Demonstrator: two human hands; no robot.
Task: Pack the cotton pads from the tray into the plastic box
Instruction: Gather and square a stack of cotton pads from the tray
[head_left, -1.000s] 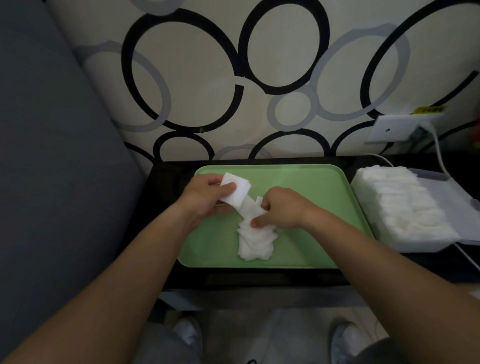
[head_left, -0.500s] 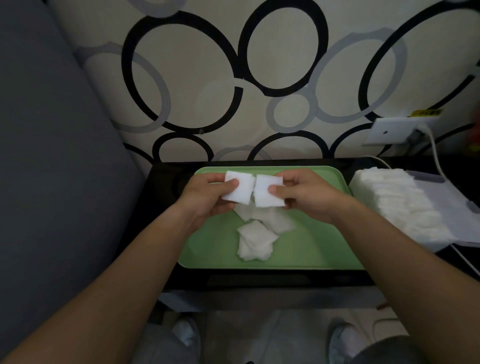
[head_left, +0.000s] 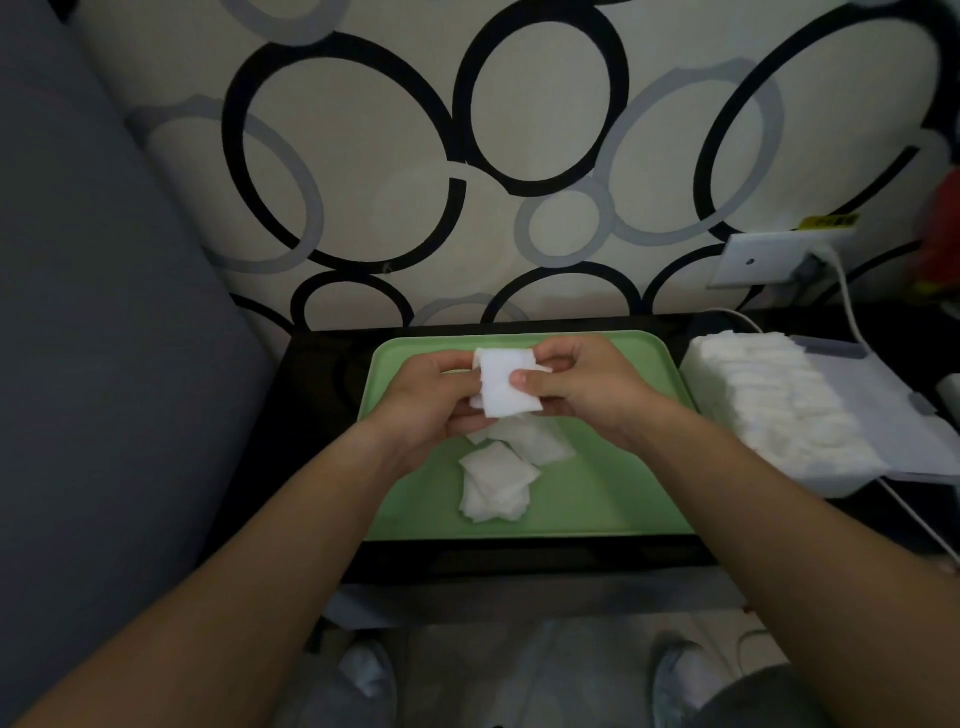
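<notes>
A green tray (head_left: 597, 499) lies on a black table, with several white cotton pads (head_left: 498, 480) loose near its middle. Above the tray both hands meet around a small stack of square cotton pads (head_left: 506, 387). My left hand (head_left: 431, 402) holds the stack from the left and beneath. My right hand (head_left: 587, 387) pinches it from the right, the thumb pressed on the top pad. To the right of the tray stands the plastic box (head_left: 852, 480), packed with rows of white pads (head_left: 769, 395), its lid open to the right.
A patterned wall rises just behind the table. A wall socket (head_left: 769, 257) with a white cable (head_left: 852, 306) sits above the box. A grey sofa (head_left: 104, 338) fills the left side. My shoes show on the floor below the table edge.
The right hand lifted a pad off the pile on the tray and brought it left onto the pad in my left hand. Both hands now hold one stack.
</notes>
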